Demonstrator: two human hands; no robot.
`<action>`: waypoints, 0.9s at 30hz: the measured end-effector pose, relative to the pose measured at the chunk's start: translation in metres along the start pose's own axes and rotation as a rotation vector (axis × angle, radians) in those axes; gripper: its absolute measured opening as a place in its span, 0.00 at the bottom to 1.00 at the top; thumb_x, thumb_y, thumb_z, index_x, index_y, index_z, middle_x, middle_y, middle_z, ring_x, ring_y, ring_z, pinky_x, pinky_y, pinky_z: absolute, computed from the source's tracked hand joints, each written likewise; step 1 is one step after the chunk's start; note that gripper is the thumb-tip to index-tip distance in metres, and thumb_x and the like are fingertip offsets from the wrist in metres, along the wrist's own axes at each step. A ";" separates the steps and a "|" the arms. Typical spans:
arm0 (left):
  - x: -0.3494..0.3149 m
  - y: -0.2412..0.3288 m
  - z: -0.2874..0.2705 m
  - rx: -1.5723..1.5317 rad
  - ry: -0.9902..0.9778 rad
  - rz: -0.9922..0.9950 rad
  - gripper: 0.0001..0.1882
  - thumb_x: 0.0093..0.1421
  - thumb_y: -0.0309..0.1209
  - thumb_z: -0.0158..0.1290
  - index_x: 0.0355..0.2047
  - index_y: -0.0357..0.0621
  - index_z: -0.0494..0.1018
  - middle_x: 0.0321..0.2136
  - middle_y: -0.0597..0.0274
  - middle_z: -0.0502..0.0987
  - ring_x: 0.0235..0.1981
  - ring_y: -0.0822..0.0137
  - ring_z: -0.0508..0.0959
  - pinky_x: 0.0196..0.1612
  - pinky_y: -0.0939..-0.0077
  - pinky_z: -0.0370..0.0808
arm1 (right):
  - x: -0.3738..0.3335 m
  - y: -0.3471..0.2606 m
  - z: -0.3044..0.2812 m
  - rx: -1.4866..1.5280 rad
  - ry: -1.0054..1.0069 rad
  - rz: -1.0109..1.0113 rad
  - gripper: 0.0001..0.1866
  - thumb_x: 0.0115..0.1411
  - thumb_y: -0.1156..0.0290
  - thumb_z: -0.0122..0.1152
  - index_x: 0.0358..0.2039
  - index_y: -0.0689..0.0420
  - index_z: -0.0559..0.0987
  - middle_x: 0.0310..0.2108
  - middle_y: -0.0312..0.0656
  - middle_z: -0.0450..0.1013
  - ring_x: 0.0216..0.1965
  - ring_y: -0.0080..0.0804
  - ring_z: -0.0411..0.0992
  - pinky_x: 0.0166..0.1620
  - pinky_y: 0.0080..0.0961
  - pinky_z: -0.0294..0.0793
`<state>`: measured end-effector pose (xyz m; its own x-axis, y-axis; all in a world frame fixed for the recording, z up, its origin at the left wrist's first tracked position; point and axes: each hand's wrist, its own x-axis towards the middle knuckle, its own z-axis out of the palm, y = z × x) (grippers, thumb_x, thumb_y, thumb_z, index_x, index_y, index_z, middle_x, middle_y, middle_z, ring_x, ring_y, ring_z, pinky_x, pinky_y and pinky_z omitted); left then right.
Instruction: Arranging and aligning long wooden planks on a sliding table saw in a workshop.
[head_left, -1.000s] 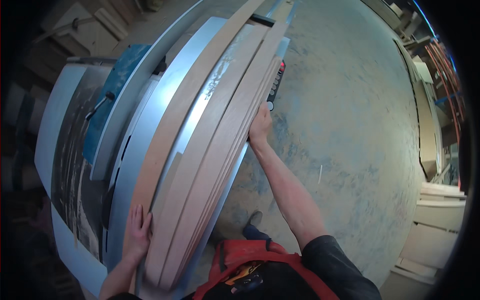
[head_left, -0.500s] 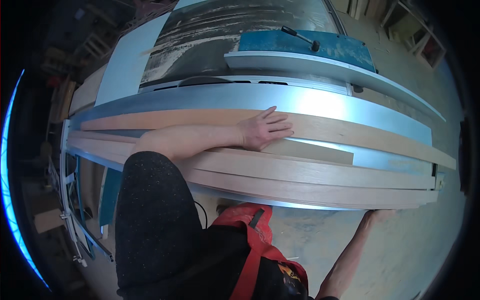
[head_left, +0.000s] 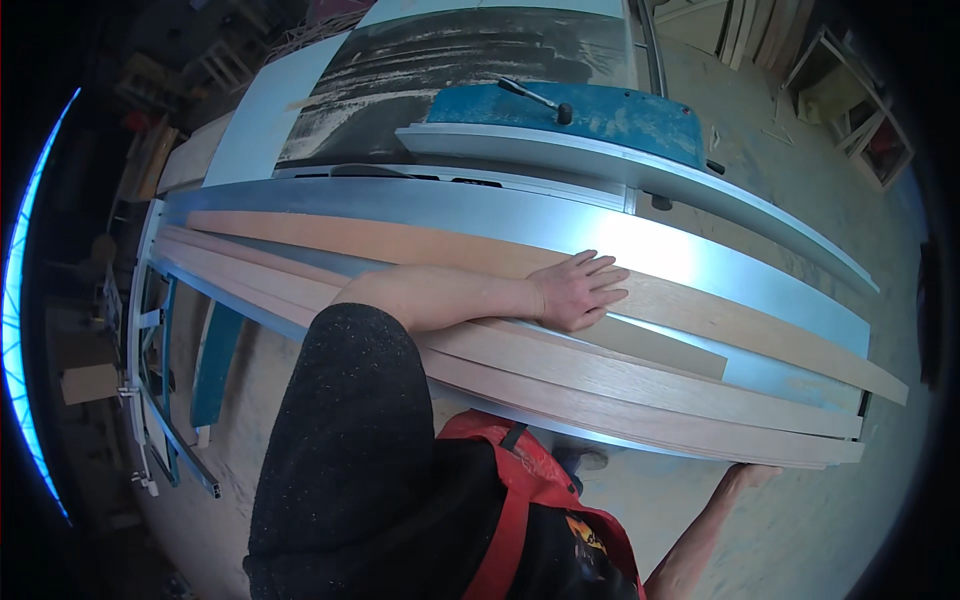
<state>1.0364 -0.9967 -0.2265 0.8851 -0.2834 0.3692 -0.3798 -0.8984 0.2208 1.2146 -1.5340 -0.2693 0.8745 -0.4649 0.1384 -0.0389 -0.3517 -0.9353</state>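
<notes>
My left hand (head_left: 578,290) lies flat with fingers spread on a long, thin wooden board (head_left: 720,308) on the metal sliding table (head_left: 650,225) of a saw. The left forearm crosses over a stack of long wooden strips (head_left: 600,385) along the table's near side. At the right, my right hand (head_left: 748,477) touches the near edge of that stack, close to its right end. Its fingers are mostly hidden by the edge. Between the far board and the stack lies a shorter flat panel (head_left: 665,345).
Beyond the table stand a long metal fence (head_left: 640,165) and a blue machine part (head_left: 590,115) with a black-knobbed lever (head_left: 535,98). A dusty dark machine top (head_left: 450,70) lies behind. Wooden frames (head_left: 850,110) stand at the far right. A metal frame (head_left: 165,390) extends at the left.
The view has turned, so the table and boards slope down more to the right. My left hand stays flat on the far board, and my right hand remains at the stack's near edge.
</notes>
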 end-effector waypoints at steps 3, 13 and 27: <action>0.059 0.012 0.025 0.001 0.006 0.005 0.23 0.61 0.37 0.53 0.56 0.45 0.73 0.63 0.48 0.68 0.63 0.45 0.67 0.65 0.48 0.63 | 0.068 0.018 -0.002 0.177 -0.013 0.034 0.21 0.66 0.62 0.53 0.49 0.67 0.78 0.44 0.49 0.78 0.37 0.39 0.78 0.39 0.38 0.83; 0.231 0.052 0.150 0.010 -0.029 0.008 0.24 0.59 0.36 0.55 0.56 0.45 0.73 0.63 0.52 0.68 0.62 0.46 0.68 0.65 0.52 0.66 | 0.241 0.020 -0.002 0.248 0.156 0.315 0.29 0.68 0.51 0.48 0.56 0.63 0.73 0.49 0.47 0.75 0.42 0.40 0.77 0.43 0.37 0.82; 0.433 0.150 0.244 -0.004 -0.014 0.047 0.25 0.61 0.34 0.54 0.58 0.45 0.71 0.63 0.51 0.67 0.63 0.46 0.67 0.66 0.51 0.65 | 0.477 0.108 -0.133 0.276 -0.136 0.460 0.40 0.69 0.42 0.44 0.70 0.62 0.57 0.70 0.50 0.56 0.70 0.44 0.55 0.63 0.57 0.62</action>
<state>1.4288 -1.3362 -0.2540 0.8701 -0.3297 0.3664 -0.4218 -0.8826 0.2074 1.5629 -1.9015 -0.2613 0.8527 -0.4044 -0.3307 -0.3193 0.0977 -0.9426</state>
